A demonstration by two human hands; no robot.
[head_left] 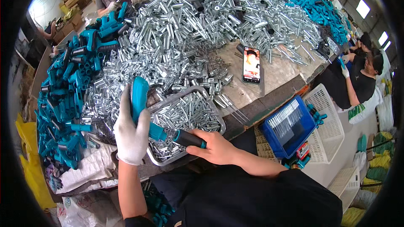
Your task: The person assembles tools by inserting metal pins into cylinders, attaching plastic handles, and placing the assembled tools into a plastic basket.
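Head view shows the white-gloved left hand point(134, 138), fingers wrapped round a teal plastic pistol-shaped housing point(139, 94) by a grey rectangular tub's point(219, 120) left edge, and bare right hand point(219, 148) fingers closed on a black cylindrical tube point(184, 138), where slackened grip could drop either among the tub's silvery metal pieces point(189, 109).

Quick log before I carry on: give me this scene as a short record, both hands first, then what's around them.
Left hand: white glove, gripping a teal part
Right hand: bare, gripping a black tube
Gap: held parts' ends close; joined or not, unclear
Tray: under the held parts, filled with small metal pieces
Teal pile: table's left side
Metal pile: beyond the tray
Phone: screen lit, right of the tray
Blue crate: right of the table, holding thin rods
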